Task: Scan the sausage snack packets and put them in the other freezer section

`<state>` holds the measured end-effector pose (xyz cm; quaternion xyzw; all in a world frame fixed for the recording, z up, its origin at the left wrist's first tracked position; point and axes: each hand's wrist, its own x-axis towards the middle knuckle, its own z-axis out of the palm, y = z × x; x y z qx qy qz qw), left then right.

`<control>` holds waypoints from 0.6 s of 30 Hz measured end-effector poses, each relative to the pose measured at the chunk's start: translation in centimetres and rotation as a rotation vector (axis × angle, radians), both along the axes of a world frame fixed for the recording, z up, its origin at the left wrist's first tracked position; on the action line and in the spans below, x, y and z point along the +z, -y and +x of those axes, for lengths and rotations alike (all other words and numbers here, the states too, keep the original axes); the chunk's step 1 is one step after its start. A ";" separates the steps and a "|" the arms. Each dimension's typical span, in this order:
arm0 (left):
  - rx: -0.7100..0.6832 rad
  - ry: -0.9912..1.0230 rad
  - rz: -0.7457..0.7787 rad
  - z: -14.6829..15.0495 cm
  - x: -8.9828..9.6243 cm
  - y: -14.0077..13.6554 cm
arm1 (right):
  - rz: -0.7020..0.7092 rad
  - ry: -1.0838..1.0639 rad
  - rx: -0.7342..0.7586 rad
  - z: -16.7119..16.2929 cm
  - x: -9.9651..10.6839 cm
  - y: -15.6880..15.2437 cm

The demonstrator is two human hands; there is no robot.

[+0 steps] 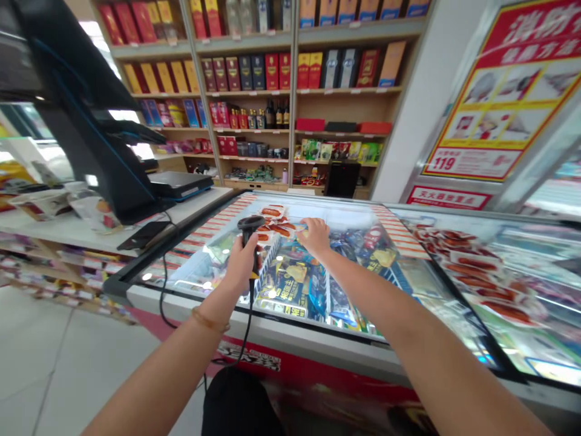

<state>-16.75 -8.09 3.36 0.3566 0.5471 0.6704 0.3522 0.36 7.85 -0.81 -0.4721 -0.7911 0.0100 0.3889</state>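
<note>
Your left hand (241, 261), near the middle of the frame, is wrapped around the handle of a black handheld barcode scanner (251, 223), which stands upright with its head above your fingers and its cable (246, 333) dropping toward the bottom edge. Your right hand (316, 236), just right of centre, is curled low over the glass top of the chest freezer (313, 335), fingers drawn narrow around what looks like a small pale item (300, 228); it is too blurred to name, and you cannot tell how firmly it is held. The scanner's head sits left of that item, apart from it, with sausage pictures (273, 211) on the glass between them. Under the glass, lower centre, lie snack bags (295, 274) in wire baskets. As far as can be judged, the scanner is already up and in hand and the item is within its reach; whether a reading is done or left cannot be told. At upper left a checkout terminal (93, 130) stands on the white table (193, 212).
</note>
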 end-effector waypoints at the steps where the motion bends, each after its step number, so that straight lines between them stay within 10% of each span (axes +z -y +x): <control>1: -0.031 0.012 0.004 1.4 -0.1 -0.7 | -0.003 0.011 -0.037 2.5 -0.1 -0.2; 11: -0.352 0.057 -0.013 15.7 -1.1 -6.4 | -0.076 0.209 -0.567 31.6 0.7 0.4; 18: -0.519 -0.105 0.013 17.0 -4.2 -6.6 | -0.460 0.549 -0.797 42.8 1.9 1.7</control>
